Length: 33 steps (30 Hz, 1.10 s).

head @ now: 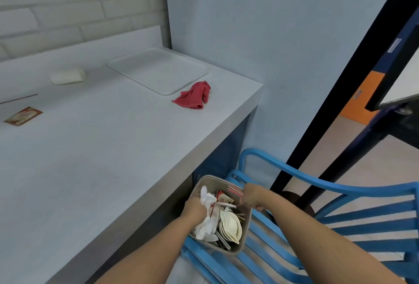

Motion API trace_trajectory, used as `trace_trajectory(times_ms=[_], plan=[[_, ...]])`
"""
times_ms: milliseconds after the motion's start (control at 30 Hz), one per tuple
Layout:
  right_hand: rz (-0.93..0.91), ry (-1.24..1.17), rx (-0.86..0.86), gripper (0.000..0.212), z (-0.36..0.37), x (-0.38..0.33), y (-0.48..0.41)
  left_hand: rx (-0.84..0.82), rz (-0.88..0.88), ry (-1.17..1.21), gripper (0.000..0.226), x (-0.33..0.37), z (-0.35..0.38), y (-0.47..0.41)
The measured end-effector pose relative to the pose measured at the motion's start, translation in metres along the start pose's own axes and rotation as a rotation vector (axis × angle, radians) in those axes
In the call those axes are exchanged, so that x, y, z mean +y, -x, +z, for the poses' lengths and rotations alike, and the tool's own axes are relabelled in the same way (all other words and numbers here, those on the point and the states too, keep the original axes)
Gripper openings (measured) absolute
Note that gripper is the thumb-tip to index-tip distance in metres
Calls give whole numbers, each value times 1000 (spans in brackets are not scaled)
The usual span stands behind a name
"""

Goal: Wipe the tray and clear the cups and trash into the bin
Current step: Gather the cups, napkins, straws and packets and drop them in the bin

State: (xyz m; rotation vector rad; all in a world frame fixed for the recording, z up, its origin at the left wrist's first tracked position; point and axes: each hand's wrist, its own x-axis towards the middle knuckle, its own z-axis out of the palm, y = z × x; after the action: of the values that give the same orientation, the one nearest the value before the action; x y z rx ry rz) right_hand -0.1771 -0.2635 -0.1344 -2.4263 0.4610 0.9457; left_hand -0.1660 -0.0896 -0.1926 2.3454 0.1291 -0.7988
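Now the left hand [195, 207] is clutching napkins [205, 227] in the bin [240, 246] — cups [231, 227] lying beside them. Right hand [251, 195] is gripping a striped wrapper [234, 188].

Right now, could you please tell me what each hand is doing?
Left hand: gripping crumpled white tissue in the bin.
Right hand: curled on the bin's rim, apparently gripping it.

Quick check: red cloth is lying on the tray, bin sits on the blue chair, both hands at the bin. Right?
Not quite. The head view shows the red cloth on the counter beside the tray, not on it. The rest holds: bin on blue chair, left hand gripping crumpled tissue, right hand at the rim.
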Motion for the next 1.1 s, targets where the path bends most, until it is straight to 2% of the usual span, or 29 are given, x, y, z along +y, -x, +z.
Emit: trace_trajectory(times_ms=[67, 233, 400, 467, 667, 867, 1100], plan=[[-24, 46, -7, 29, 6, -6, -8, -14, -35, -25, 32, -4, 1, -5], [-86, 131, 20, 35, 9, -20, -22, -56, 2, -22, 43, 0, -1, -8], [-120, 142, 10, 28, -7, -32, -18, -5, 88, -84, 32, 9, -9, -8], [-120, 137, -15, 31, -18, -43, -10, 32, 117, -112, 29, 20, -16, -4], [-168, 157, -102, 32, -46, -87, 12, 211, 300, -151, 26, 62, -57, 19], [-248, 158, -174, 37, -78, -145, 36, 444, 396, 151, 21, 76, -123, 44], [-497, 216, -39, 27, -82, -231, 62, 700, 366, 196, 20, 40, -216, 44]])
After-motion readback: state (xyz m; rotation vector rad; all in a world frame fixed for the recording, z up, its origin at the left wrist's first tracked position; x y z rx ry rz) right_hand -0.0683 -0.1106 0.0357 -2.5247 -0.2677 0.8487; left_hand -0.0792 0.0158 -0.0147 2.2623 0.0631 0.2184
